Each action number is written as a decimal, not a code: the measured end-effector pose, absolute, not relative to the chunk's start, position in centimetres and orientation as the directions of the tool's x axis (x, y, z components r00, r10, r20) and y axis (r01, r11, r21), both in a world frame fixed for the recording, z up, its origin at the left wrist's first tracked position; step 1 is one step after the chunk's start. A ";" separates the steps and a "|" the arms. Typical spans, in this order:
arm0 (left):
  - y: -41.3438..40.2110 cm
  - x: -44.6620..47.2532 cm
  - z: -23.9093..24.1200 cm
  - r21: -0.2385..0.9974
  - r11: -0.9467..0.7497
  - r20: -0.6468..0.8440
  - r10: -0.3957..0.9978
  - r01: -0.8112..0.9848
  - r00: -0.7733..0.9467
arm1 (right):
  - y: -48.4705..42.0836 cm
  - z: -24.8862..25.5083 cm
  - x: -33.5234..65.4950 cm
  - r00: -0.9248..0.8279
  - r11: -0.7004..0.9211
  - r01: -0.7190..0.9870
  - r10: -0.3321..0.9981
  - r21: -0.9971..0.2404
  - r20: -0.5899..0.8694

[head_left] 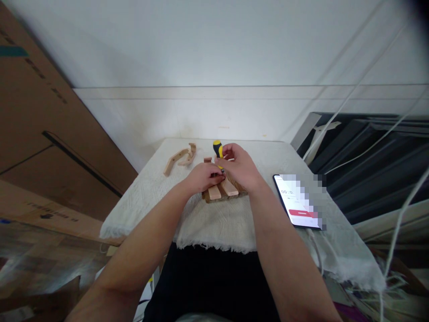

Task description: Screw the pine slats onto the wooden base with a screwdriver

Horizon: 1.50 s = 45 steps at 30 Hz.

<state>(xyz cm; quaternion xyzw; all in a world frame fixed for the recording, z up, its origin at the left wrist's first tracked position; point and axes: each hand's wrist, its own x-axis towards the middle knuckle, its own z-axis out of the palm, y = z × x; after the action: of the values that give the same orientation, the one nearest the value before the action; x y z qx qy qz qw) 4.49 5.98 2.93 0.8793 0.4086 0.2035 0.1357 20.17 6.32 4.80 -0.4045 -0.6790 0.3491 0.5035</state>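
A pale cloth (214,223) with a fringed edge covers the table, which stands against a white wall (214,49). On it, just in front of the person, lies a brown wooden board (212,201) bearing pale wooden pieces (229,188), and a yellow-and-black screwdriver (217,148) stands nearly upright, its tip over one of them. The right hand (240,166) grips the handle between thumb and curled fingers. The left hand (203,177) has its fingertips gathered by the screwdriver's tip; whether they pinch a screw cannot be told. The step in hand appears to be driving a fastener into that piece; turning the handle would call for a straight shaft, downward pressure and a steadied board. Loose curved wooden pieces (174,159) lie beyond the left hand, a lit phone (300,203) to the right, and cardboard (53,116) stands far left.
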 end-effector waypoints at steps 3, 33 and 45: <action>6.0 4.5 3.0 0.410 -0.633 0.243 0.770 0.657 0.590 | 6.3 4.8 20.1 -0.117 0.413 0.203 0.910 -0.888 0.397; 5.8 4.4 3.2 0.422 -0.634 0.234 0.767 0.648 0.598 | 6.1 5.3 20.4 -0.188 0.422 0.150 0.900 -0.894 0.393; 5.9 4.4 2.8 0.433 -0.639 0.256 0.764 0.636 0.593 | 5.8 5.3 20.4 -0.168 0.428 0.283 0.903 -0.858 0.395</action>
<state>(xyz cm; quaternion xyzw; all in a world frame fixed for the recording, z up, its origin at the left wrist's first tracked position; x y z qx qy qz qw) 4.41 5.94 2.84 0.8798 0.3977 0.2132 0.1496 20.37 5.82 5.30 -0.4276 -0.6934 0.3210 0.4830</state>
